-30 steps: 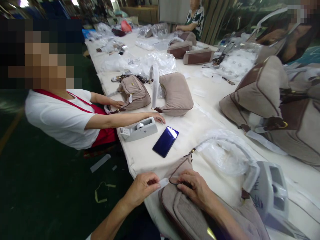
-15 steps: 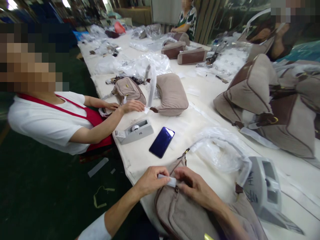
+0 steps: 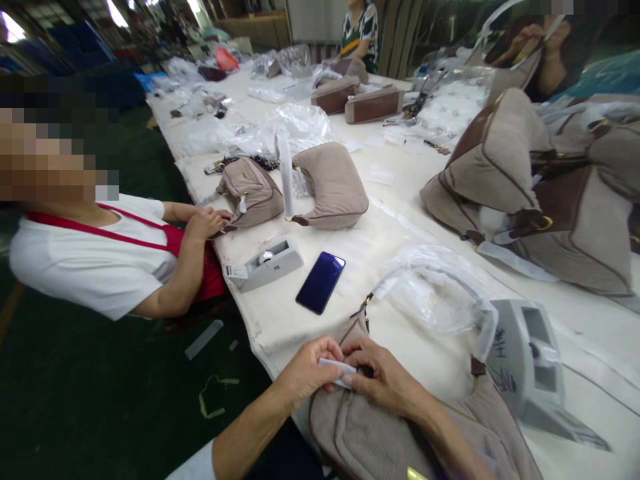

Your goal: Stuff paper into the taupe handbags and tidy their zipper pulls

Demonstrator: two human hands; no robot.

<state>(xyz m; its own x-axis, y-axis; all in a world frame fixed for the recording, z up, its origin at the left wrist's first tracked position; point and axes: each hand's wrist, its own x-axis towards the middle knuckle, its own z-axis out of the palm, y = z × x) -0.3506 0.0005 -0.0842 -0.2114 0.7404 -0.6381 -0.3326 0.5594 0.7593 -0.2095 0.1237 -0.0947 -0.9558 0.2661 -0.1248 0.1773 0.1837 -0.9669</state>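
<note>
A taupe corduroy handbag (image 3: 373, 427) with brown piping lies at the table's near edge, below my hands. My left hand (image 3: 313, 370) pinches a small strip of white wrapping paper (image 3: 337, 371) over the bag's upper edge. From the other side, my right hand (image 3: 383, 373) closes its thumb and fingers on the same strip. Whatever the strip wraps is hidden. The bag's shoulder strap (image 3: 440, 257), covered in white wrap, arches away over a clear plastic bag (image 3: 435, 300). A bit of yellow (image 3: 415, 473) shows at the bottom of the handbag.
A grey tape dispenser (image 3: 530, 360) stands at right, another tape dispenser (image 3: 270, 263) at left beside a dark phone (image 3: 320, 282). More handbags (image 3: 333, 187) and a handbag pile (image 3: 505, 167) occupy the table (image 3: 390, 227). A co-worker in a red apron (image 3: 200, 267) sits at left; others are farther back.
My right hand has come in to the left, and its fingers now meet the white strip beside my left hand. The co-worker's extended hand has drawn back toward their body.
</note>
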